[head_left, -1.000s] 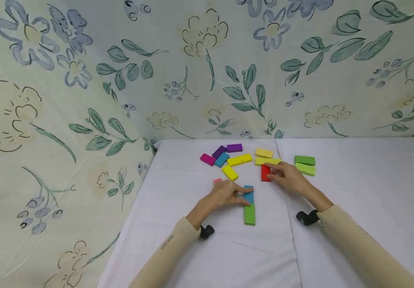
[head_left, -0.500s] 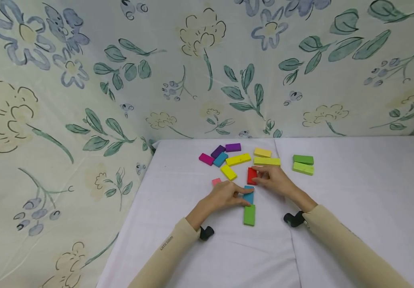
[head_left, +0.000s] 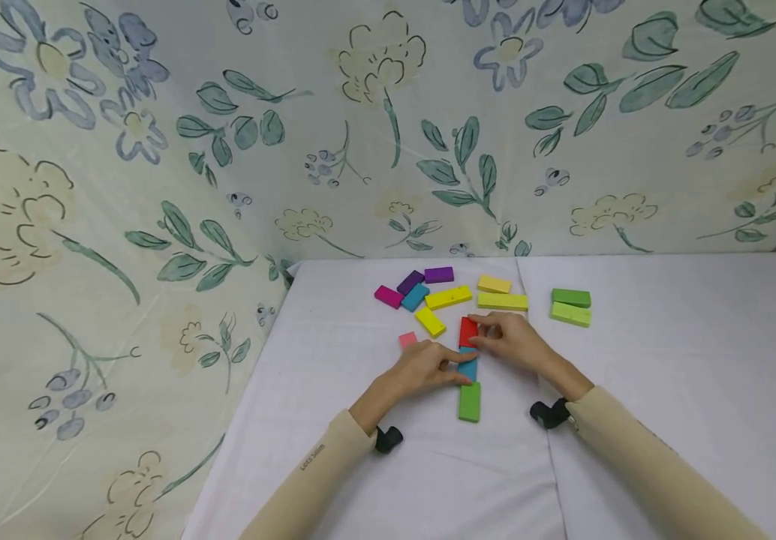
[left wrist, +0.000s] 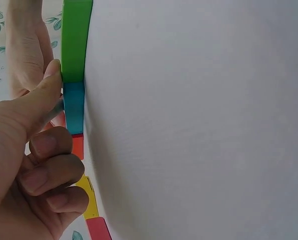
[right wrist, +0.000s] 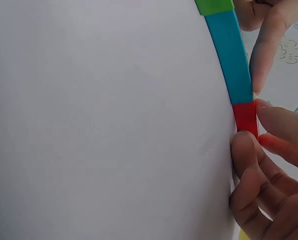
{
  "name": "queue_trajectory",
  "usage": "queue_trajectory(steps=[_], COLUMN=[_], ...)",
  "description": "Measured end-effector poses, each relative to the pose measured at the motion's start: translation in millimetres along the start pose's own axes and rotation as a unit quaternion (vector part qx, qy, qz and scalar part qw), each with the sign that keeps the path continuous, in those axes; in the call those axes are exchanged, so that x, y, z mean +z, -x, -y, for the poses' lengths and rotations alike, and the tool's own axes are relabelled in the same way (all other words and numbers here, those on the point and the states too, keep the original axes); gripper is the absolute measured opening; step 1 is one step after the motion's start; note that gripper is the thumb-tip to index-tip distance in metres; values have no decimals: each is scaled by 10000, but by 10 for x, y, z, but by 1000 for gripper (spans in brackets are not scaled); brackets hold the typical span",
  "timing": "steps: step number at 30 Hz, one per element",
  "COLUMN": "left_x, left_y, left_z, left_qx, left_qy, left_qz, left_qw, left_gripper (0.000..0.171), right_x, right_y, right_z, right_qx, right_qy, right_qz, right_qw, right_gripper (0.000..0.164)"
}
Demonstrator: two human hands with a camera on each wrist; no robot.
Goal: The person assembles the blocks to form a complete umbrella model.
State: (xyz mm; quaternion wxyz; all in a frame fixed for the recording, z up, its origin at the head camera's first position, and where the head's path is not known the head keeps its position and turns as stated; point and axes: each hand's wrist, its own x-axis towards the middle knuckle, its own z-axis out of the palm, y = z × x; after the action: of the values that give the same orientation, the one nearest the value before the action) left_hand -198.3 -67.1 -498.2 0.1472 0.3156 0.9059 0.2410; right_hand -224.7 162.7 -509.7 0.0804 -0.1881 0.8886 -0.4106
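- Row: red block (head_left: 467,331), blue block (head_left: 469,369) and green block (head_left: 470,403) lie end to end on the white cloth (head_left: 428,480), red farthest from the person, green nearest.
- Axis: all three long axes run away from the person in nearly one line; the red block's far end leans slightly to the person's left.
- Joint: both wrist views show red meeting blue end to end, with no clear gap.
- Right hand (head_left: 512,339): nearer the red block, coming from its right; thumb and forefinger pinch it, thumb beside the joint, fingertip towards the far end.
- Left hand (head_left: 420,369): nearer the blue block, coming from its left; forefinger and thumb hold it, narrowly spread along its length, thumb at the green joint.
- Clearance: the hands face each other across the row, their fingertips close together at the red-blue joint. The long yellow bar (head_left: 503,301) lies crosswise beyond and right of red, apart from it.
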Motion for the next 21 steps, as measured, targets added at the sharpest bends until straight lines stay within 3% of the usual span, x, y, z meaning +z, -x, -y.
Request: queue_trajectory(steps=[12, 21], left_x=[-2, 1], left_y=[15, 21], left_z=[-31, -32], left_qx=[-10, -3], left_qy=[-225, -172], left_qz=[-70, -102], left_qw=[9997, 9998], left_gripper=[55, 54], right_x=[36, 66], right_y=[0, 12], right_z=[82, 80], right_qx=[-53, -106], right_qy=[612, 730], right_qz=[-198, -367], right_qw=[9979, 9966], right_gripper=[54, 54])
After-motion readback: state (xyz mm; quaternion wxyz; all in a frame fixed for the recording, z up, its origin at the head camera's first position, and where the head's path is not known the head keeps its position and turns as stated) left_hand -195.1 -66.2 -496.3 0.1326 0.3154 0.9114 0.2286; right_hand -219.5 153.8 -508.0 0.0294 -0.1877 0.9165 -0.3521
